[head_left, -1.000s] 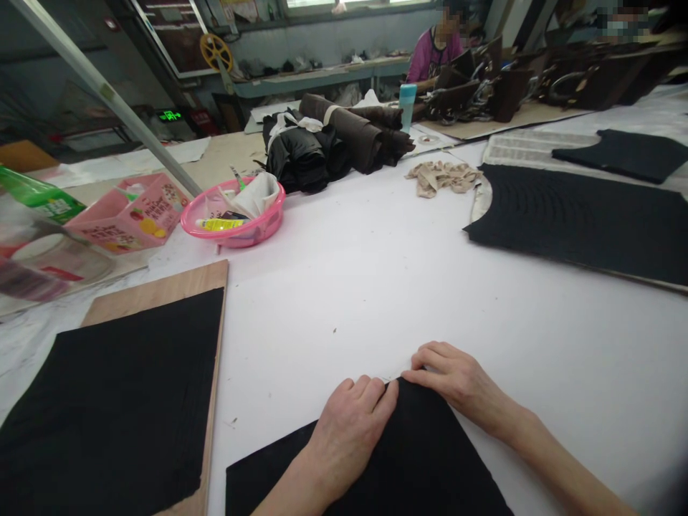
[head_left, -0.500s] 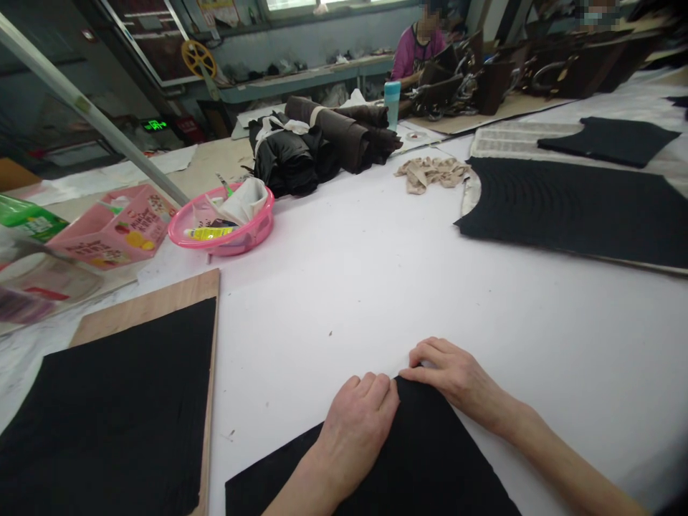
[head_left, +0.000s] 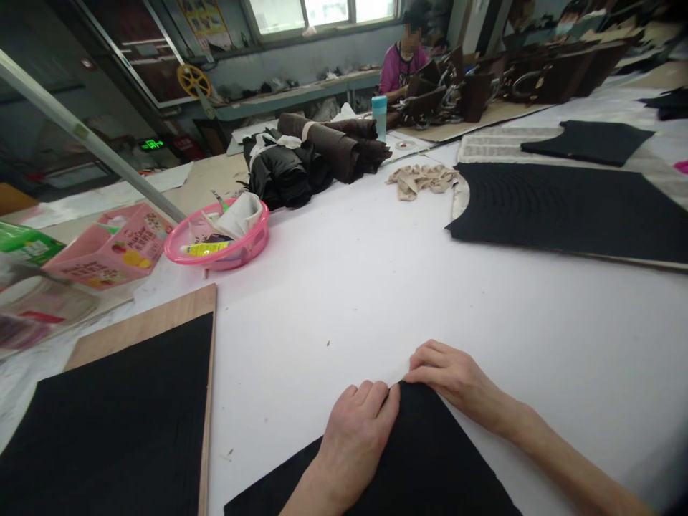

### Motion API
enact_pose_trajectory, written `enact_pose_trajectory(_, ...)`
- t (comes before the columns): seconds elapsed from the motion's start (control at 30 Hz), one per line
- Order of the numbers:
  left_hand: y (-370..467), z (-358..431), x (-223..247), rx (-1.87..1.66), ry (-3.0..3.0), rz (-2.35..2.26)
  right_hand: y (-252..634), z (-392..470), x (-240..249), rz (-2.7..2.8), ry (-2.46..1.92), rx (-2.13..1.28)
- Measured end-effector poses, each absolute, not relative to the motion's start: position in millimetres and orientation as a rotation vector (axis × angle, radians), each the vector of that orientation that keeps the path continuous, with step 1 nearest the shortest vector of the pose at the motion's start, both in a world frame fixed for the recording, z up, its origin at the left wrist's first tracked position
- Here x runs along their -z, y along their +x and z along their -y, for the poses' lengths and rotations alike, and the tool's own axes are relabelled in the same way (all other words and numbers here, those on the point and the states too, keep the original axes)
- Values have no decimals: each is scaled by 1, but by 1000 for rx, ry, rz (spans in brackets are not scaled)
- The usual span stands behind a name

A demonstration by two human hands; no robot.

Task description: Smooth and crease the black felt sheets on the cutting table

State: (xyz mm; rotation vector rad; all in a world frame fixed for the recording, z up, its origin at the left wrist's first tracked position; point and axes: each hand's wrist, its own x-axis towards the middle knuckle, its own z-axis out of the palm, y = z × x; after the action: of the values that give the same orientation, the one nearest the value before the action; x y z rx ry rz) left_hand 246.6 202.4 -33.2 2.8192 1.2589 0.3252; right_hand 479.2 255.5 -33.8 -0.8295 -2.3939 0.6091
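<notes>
A black sheet of fabric or leather (head_left: 435, 451) lies at the near edge of the white table, its far corner pointing away from me. My left hand (head_left: 357, 433) is closed over its far edge, just left of that corner, knuckles up. At the corner's right side, my right hand (head_left: 448, 369) pinches the edge between thumb and bent fingers. Only a small gap separates the two hands. What lies under the fingertips is hidden.
On the left, another black piece (head_left: 118, 416) rests on a wooden board (head_left: 155, 315). Farther back are a pink basin (head_left: 226, 261), dark rolls (head_left: 333, 147), a blue-capped bottle (head_left: 379, 118) and a beige cloth (head_left: 422, 179). Black panels (head_left: 570, 208) lie right; a person (head_left: 400, 68) sits beyond.
The camera view has tilted up slightly, so the background sits a little differently. My right thumb and fingers have drawn closer together at the corner. My left hand keeps its hold.
</notes>
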Motion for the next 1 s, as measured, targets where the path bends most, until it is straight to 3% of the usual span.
enact_pose_trajectory(1.0, 248, -205, 28, -73, 2820, -1213, 486, -249, 27, 2469, -881, -438)
